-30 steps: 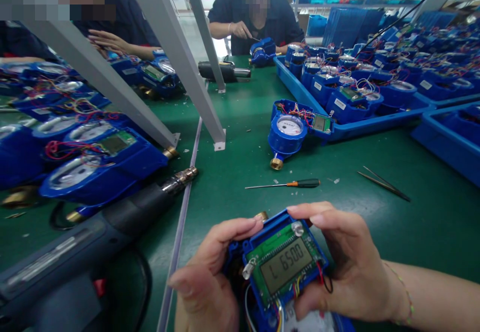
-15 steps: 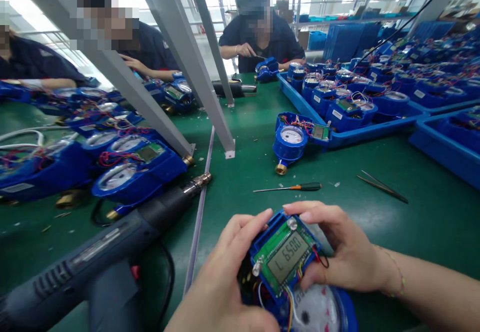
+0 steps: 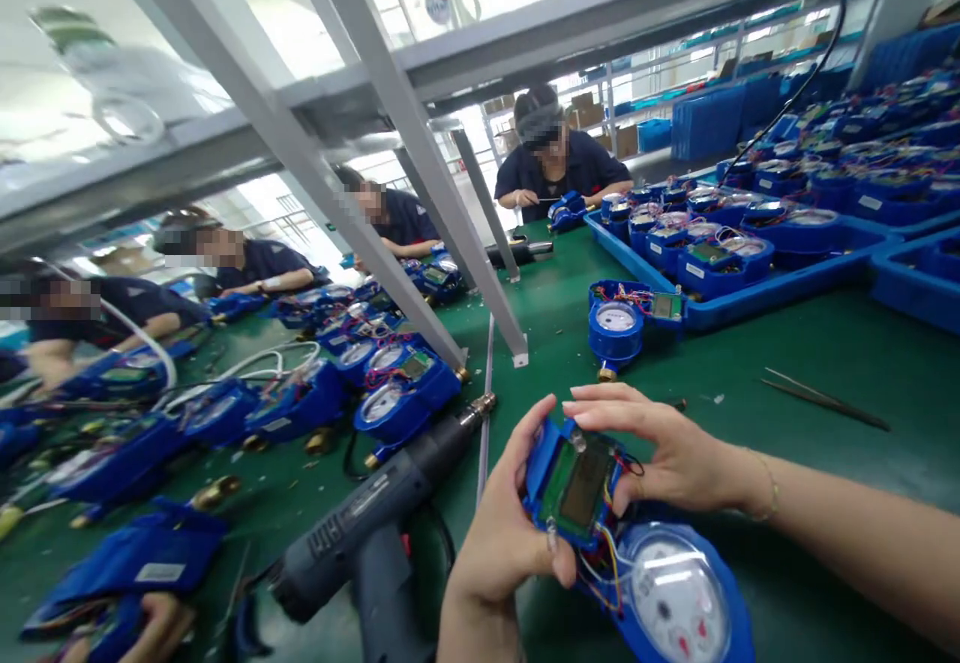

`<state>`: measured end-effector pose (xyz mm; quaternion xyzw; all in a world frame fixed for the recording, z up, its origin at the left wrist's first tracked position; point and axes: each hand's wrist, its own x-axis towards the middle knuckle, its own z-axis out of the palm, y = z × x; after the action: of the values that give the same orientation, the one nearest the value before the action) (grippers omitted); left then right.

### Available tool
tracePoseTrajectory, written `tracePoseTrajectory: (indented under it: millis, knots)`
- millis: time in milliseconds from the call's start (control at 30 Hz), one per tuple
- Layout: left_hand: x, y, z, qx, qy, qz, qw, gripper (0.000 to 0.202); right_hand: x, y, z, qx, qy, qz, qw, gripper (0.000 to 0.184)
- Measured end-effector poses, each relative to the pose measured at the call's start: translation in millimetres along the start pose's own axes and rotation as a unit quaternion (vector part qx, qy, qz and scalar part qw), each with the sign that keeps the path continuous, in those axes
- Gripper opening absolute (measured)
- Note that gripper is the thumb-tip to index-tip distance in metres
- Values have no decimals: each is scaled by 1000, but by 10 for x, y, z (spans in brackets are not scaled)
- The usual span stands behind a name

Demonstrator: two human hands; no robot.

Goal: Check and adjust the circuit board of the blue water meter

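Observation:
Between my two hands is a blue water meter (image 3: 679, 593), its green circuit board with a display (image 3: 583, 483) tilted up on top. My left hand (image 3: 506, 523) grips the left edge of the board's blue housing, thumb near the lower corner. My right hand (image 3: 667, 458) pinches the other side, thumb beside the coloured wires. These wires run from the board down to the meter, whose round white dial (image 3: 679, 598) faces up. The display looks dark, with no readable digits. A screwdriver's handle end (image 3: 680, 404) barely shows behind my right hand.
A heat gun (image 3: 382, 518) lies at left, near metal posts (image 3: 450, 163). Tweezers (image 3: 825, 401) lie at right. Another meter (image 3: 616, 328) stands ahead, beside a blue tray (image 3: 720, 315) full of meters. A co-worker's hand (image 3: 157, 628) holds a blue part at lower left; other people sit beyond.
My view has swung left and up, showing more people and meters. The display's digits no longer show. More of the held meter's dial is visible, and my right hand now covers most of the screwdriver.

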<state>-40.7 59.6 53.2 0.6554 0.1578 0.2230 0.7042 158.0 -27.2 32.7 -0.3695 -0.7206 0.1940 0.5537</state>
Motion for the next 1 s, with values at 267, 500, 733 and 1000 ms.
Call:
tracePoseTrajectory:
  millis: [267,500,733,1000]
  knots:
    - [-183,111,107,-153,200,8,968,114,12,-35,113,-40,30,46,998,44]
    - [-209,146,514,-309,229,-37,922,71,35,-90,245,13,62,133,989,44]
    - [-142,170,590,-265,185,1,946,55,47,-193,282,-31,82,101,991,37]
    - [-35,155,384,-302,213,21,929,65,-620,464,-173,-398,-13,222,890,46]
